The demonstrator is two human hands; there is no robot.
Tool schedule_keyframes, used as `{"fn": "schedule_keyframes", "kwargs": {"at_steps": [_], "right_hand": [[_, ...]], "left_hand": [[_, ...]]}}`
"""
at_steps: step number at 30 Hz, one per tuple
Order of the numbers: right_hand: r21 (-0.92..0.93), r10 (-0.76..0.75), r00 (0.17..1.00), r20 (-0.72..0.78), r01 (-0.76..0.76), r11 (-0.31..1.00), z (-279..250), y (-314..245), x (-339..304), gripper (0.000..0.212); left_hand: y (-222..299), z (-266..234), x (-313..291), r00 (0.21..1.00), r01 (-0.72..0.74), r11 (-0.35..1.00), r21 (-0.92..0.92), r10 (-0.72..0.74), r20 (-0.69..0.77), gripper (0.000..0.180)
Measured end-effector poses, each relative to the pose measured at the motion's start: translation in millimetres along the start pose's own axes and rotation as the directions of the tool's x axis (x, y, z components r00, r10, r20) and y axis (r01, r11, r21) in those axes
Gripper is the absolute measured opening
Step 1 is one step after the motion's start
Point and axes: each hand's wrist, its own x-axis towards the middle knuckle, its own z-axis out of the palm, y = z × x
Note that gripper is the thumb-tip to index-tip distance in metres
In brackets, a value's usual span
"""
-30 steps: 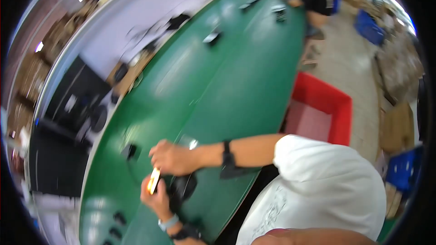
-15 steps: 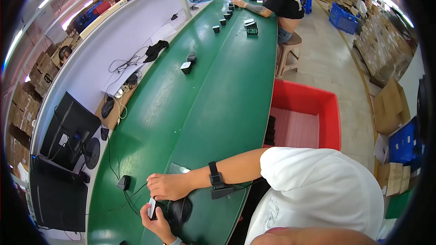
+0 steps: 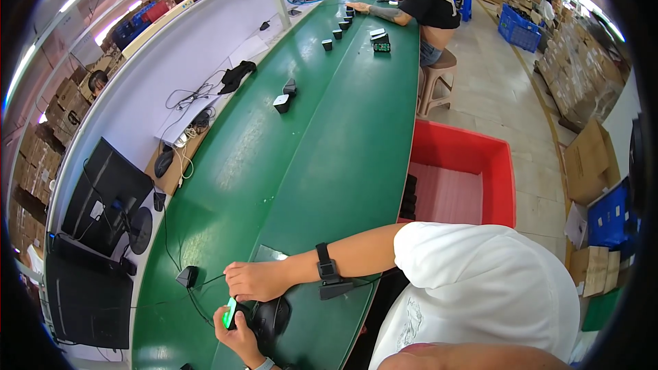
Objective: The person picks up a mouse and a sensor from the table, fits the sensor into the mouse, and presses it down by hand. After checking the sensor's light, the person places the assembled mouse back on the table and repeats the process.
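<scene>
My left hand grips a small black box-shaped device with a face lit bright green. Just above it my right hand is closed, its fingertips at the device's upper end. A thin black cable runs up to these fingers; its tip is hidden by them. Beside both hands a black computer mouse rests on the green tabletop. Left of my right hand stands a small black wedge-shaped device, with cables next to it.
Two dark monitors line the left edge. Farther up the table sit a pair of small devices and a row of similar ones. A red bin stands against the table's right side. A co-worker sits at the far end.
The face of the device in my left hand has turned from white to glowing green. Both hands have stayed almost in place.
</scene>
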Motion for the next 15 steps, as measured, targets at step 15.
{"fn": "schedule_keyframes", "kwargs": {"at_steps": [15], "right_hand": [[0.024,0.02,0.998,-0.06,-0.019,1.0,3,1,1,0.017]], "left_hand": [[2,2,0,0.999,-0.019,0.999,0.026,0.019,0.026,0.023]]}}
